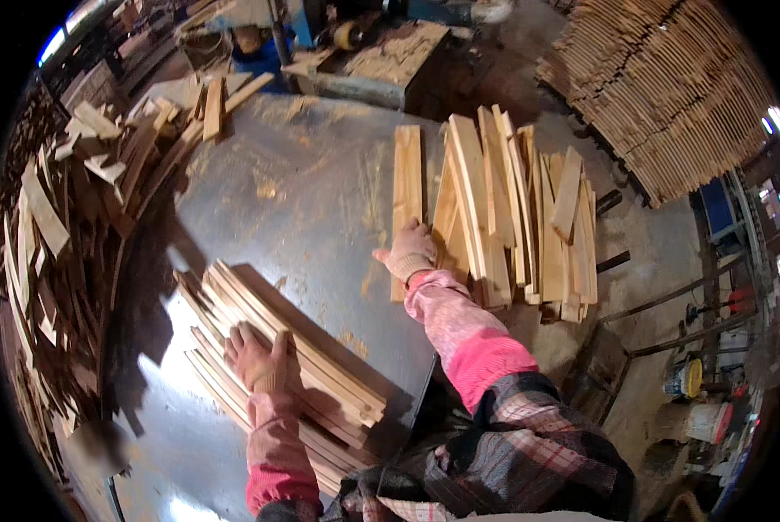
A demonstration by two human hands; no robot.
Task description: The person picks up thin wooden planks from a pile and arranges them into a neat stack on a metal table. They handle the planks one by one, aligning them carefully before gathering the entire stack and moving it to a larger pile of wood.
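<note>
My left hand point(255, 357), in a worn work glove, lies flat on a stack of thin curved wooden slats point(320, 370) at the near side of a grey metal table point(303, 200). My right hand point(410, 250), also gloved, reaches forward and rests on a single flat wooden slat point(406, 178) lying lengthwise on the table. Just right of that hand sits a loose pile of longer slats point(516, 217), fanned out and overlapping. Both sleeves are pink.
A heap of offcut wood scraps point(77, 209) spills along the table's left edge. A large stack of curved slats point(669, 87) stands at the far right. Machinery and sawdust point(390, 52) sit behind the table. Buckets and clutter point(695, 400) lie on the floor at right.
</note>
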